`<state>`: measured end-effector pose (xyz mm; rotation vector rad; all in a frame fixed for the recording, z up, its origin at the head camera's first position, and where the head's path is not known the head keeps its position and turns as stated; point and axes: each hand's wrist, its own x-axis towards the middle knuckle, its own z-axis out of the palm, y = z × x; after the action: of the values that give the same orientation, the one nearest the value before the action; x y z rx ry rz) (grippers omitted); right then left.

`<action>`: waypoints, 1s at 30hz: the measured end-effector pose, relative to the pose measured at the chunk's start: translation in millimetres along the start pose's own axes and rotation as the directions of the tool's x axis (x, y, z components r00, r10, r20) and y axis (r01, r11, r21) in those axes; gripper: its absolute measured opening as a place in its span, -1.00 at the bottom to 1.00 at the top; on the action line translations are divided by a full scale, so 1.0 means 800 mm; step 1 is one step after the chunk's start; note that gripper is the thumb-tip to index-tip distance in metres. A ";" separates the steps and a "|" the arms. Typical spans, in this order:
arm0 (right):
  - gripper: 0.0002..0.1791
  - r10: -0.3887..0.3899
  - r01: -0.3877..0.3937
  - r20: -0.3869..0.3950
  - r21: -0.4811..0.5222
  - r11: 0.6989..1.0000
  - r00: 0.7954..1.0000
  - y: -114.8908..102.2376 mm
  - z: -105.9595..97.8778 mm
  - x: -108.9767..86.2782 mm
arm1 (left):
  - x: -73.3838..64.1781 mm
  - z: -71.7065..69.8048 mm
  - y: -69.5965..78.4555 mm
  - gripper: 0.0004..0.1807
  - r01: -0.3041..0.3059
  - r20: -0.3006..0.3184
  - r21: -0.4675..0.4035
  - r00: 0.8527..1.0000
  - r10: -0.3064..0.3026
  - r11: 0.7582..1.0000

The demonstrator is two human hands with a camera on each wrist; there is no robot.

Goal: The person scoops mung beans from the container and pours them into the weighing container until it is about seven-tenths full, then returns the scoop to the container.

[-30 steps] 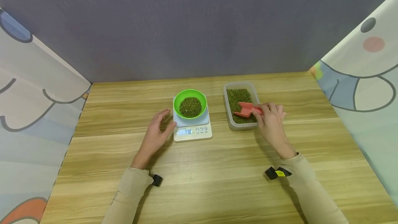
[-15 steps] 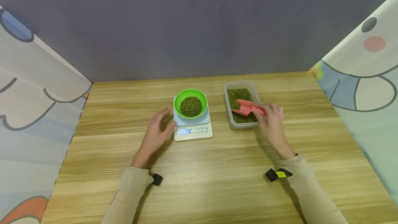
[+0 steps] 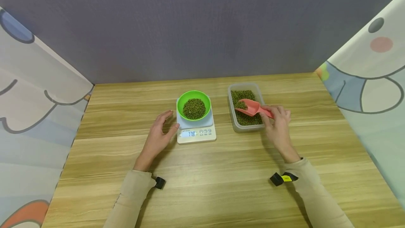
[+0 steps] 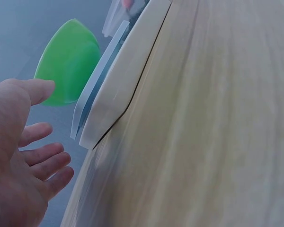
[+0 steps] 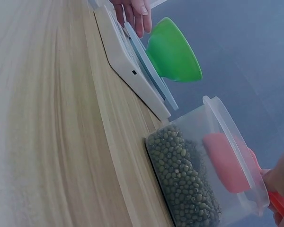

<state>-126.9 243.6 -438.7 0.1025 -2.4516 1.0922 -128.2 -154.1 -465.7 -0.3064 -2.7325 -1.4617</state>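
Note:
My right hand (image 3: 278, 124) grips the handle of a pink scoop (image 3: 254, 108), whose bowl carries some mung beans (image 3: 241, 105). The scoop is inside a clear plastic container (image 3: 234, 122), over the beans there; in the right wrist view its bowl (image 5: 225, 161) shows through the wall, above the bean level. A green bowl (image 3: 207, 102) with mung beans in it stands on a white kitchen scale (image 3: 205, 137) reading 77.8. Just left of the scale is my left hand (image 3: 158, 133), fingers loosely bent, holding nothing; the left wrist view shows the fingers apart from the green bowl (image 4: 71, 61).
All of it stands on a wooden table (image 3: 202, 185). A dark grey partition (image 3: 202, 27) rises along the back edge. Printed cartoon panels (image 3: 376, 80) flank both sides. A strip of tabletop separates the scale from the container.
My right hand has tilted and raised the scoop out of the beans, and a heap of mung beans now lies in it. The left hand and the scale reading stay the same.

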 end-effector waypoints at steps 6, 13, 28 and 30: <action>-0.71 0.016 -0.016 -0.008 0.004 1.000 1.000 0.000 -0.002 0.001 | 0.000 0.001 -0.003 -0.33 0.001 -0.001 0.000 1.000 -0.001 1.000; -0.71 0.043 -0.043 0.009 -0.003 0.999 0.999 -0.001 -0.004 0.001 | 0.001 0.000 -0.002 -0.33 0.005 -0.001 -0.010 1.000 -0.005 1.000; -0.71 0.040 -0.041 -0.008 -0.022 0.999 0.999 -0.002 -0.004 0.003 | 0.002 0.001 -0.003 -0.33 -0.002 -0.003 -0.011 1.000 0.002 1.000; -0.71 0.028 -0.029 -0.015 -0.022 0.999 0.999 -0.003 -0.004 0.003 | 0.002 0.000 -0.002 -0.33 -0.003 -0.004 -0.012 1.000 0.003 1.000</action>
<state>-127.3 244.8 -434.0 0.0526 -2.4583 1.0742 -129.8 -154.5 -467.2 -0.3071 -2.7199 -1.4775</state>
